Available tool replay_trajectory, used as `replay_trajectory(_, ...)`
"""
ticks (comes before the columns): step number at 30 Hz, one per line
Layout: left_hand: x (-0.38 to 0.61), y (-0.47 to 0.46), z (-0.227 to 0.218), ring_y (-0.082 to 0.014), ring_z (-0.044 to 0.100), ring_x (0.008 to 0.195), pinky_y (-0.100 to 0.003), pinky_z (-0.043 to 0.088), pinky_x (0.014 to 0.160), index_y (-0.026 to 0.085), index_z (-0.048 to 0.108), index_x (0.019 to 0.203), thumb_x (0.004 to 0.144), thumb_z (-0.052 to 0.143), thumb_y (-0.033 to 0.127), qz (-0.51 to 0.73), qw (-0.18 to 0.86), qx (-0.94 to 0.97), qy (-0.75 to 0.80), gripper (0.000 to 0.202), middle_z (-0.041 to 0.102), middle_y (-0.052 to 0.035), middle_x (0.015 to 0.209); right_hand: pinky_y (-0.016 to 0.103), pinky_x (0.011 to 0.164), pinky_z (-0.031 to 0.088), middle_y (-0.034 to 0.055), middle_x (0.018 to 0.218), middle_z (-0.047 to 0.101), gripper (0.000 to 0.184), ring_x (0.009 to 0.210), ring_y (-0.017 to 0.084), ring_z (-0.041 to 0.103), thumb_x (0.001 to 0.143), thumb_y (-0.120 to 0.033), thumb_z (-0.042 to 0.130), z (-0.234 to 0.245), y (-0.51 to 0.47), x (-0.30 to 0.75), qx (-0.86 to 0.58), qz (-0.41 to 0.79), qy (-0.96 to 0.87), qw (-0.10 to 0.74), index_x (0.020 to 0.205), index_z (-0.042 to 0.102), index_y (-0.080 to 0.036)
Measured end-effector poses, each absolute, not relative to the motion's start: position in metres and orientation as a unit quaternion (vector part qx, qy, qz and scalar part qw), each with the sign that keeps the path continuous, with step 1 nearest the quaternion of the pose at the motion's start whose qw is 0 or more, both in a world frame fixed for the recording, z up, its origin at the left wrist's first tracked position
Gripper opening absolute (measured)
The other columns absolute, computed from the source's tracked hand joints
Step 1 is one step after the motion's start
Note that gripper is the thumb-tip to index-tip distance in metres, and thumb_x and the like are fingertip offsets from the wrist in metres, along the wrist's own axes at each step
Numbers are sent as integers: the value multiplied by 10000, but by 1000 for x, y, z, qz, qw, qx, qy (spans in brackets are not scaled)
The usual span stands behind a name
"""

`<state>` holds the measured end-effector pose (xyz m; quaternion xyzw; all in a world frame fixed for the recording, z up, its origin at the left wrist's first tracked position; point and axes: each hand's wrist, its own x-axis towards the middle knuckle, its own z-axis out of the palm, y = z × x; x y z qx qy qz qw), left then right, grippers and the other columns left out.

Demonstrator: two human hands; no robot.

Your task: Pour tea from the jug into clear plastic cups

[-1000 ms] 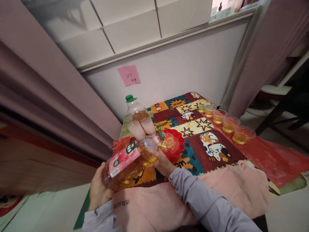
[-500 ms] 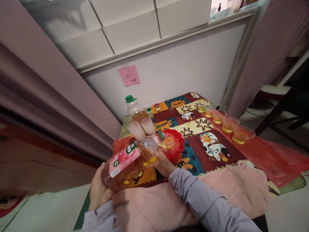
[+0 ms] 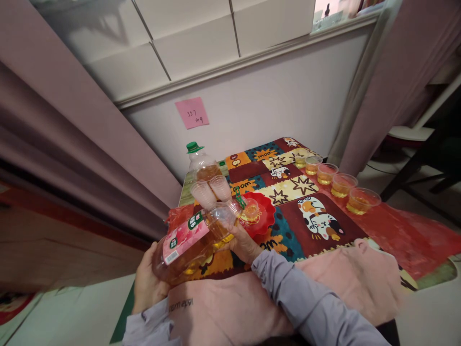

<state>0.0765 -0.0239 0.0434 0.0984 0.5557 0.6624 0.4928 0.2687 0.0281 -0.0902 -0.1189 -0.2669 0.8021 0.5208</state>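
Observation:
A large clear plastic bottle (image 3: 185,240) of amber liquid, with a pink label, lies tilted between my hands, its mouth toward the red scalloped plate (image 3: 268,214). My left hand (image 3: 149,276) supports the bottle's base, and my right hand (image 3: 242,242) grips near its neck. At the bottle's mouth, a clear plastic cup (image 3: 250,210) stands on the plate with yellowish liquid in it. A green strip, perhaps the bottle's cap ring, hangs by the mouth. Two stacks of clear cups (image 3: 203,193) stand just behind the bottle.
A second bottle (image 3: 203,166) with a green cap stands at the back left. Along the table's right side runs a row of several filled cups (image 3: 362,201) on red plastic film (image 3: 406,235). A patterned mat (image 3: 288,226) covers the table, and a wall rises behind.
Almost nothing differs. Both hands hold the bottle in the same tilted position over the cup.

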Motion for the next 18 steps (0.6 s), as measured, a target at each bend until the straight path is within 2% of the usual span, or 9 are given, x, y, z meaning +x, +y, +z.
replay_trajectory(4,80,-23,47,-355,878,1020,-532,717,979,78,731,1453,1048,479,188,648,479,90,585,489,881,-119,911,575,908,749,103,1557,733,959,1267,363,796,865,-582,904,-90,28,268,-118,803,-261,522,1675,442,-360)
replay_trajectory(11,71,-22,38,-346,878,1000,-505,719,964,90,785,1310,1038,515,184,658,480,98,572,395,877,-116,893,516,839,764,90,1535,748,961,1201,327,816,867,-568,911,-87,27,269,-123,803,-260,522,1679,436,-366)
replay_trajectory(15,57,-17,20,-334,879,996,-458,722,944,94,804,1227,1021,558,201,670,487,94,552,338,887,-128,957,439,755,761,90,1561,732,1037,1192,322,821,821,-550,954,-85,28,271,-134,793,-264,533,1687,405,-398)
replay_trajectory(18,47,-10,1,-333,876,1020,-468,713,980,90,794,1293,1007,574,205,665,509,96,537,379,892,-123,996,408,707,751,90,1547,735,1128,1171,328,830,778,-506,996,-84,31,274,-154,781,-270,542,1698,349,-429)
